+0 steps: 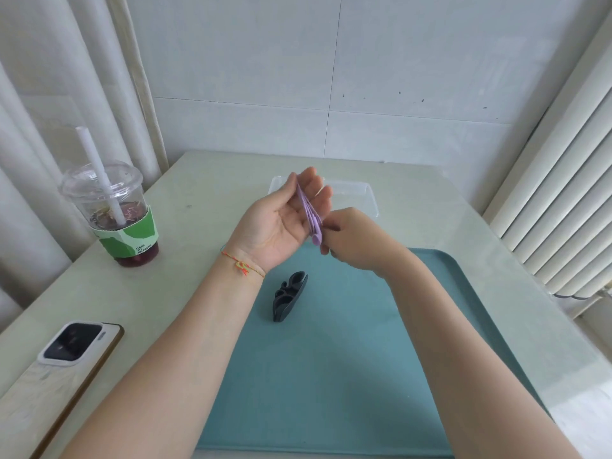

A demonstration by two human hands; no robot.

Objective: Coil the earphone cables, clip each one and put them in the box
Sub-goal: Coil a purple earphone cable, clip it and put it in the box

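A purple earphone cable (309, 213) is wound in several loops around the straight fingers of my left hand (281, 220), which is held palm up above the table. My right hand (347, 240) pinches the lower end of the loops beside the left palm. A black cable clip (288, 297) lies on the teal tray (364, 359) just below my left wrist. The clear plastic box (361, 193) sits behind my hands at the far edge of the tray, partly hidden by them.
A plastic cup with a dark drink, green sleeve and white straw (114, 213) stands at the left. A phone (71, 362) lies face down at the near left table edge. A radiator (569, 180) runs along the right; a tiled wall stands behind.
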